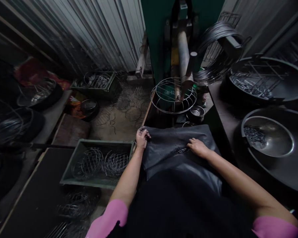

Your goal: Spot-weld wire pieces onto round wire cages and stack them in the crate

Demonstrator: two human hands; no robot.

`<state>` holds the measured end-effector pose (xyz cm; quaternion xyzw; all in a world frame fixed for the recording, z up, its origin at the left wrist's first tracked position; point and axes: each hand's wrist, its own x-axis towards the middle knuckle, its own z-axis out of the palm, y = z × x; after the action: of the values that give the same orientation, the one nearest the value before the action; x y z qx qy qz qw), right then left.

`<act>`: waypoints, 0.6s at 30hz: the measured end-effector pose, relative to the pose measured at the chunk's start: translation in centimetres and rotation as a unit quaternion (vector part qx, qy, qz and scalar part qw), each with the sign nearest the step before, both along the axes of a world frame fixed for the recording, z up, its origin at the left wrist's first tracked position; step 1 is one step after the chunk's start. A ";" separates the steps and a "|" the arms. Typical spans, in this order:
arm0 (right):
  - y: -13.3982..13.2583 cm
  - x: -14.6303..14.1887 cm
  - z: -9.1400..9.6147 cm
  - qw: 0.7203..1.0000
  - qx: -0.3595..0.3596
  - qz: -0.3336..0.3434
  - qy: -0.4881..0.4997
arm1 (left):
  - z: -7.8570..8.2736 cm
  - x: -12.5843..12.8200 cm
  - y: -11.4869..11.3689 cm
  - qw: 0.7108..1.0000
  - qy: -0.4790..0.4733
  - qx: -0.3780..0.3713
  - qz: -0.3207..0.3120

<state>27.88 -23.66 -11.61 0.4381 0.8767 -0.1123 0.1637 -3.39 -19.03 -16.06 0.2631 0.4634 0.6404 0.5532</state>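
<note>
A dark grey cloth (171, 145) lies spread over my lap. My left hand (142, 138) is closed on its left edge, fingers curled around the fabric. My right hand (197, 147) rests on the cloth near its middle, fingers bent over a small bundle of wire pieces (181, 150). Just beyond the cloth a round wire basket frame (173, 96) sits on the arm of a green machine (181, 46).
A green crate (99, 163) with wire frames stands at my left. Metal bowls (268, 140) and a black pan (268, 79) with wire parts are on the right bench. A coil of wire (218, 49) hangs by the machine. Loose wire rings litter the floor (124, 112).
</note>
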 end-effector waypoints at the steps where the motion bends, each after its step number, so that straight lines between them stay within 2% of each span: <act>1: -0.5 0.3 0.0 1.000 0.002 -0.008 -0.009 | 0.0 0.0 -0.1 1.000 -0.002 0.000 -0.001; 8: -3.4 -0.5 -0.1 0.999 0.021 -0.019 -0.040 | 1.3 0.5 -0.9 1.000 0.002 0.013 -0.010; 14: -4.7 -2.0 -0.2 0.999 0.026 -0.002 -0.037 | 1.8 0.6 -1.7 1.000 0.022 0.016 -0.010; 18: -5.0 -1.5 -0.4 0.999 0.021 -0.013 -0.030 | 1.8 0.5 -1.9 0.999 0.029 0.015 -0.003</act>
<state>26.42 -28.64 -12.02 0.4558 0.8679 -0.0824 0.1794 -2.92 -20.89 -14.24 0.2911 0.4690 0.6372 0.5378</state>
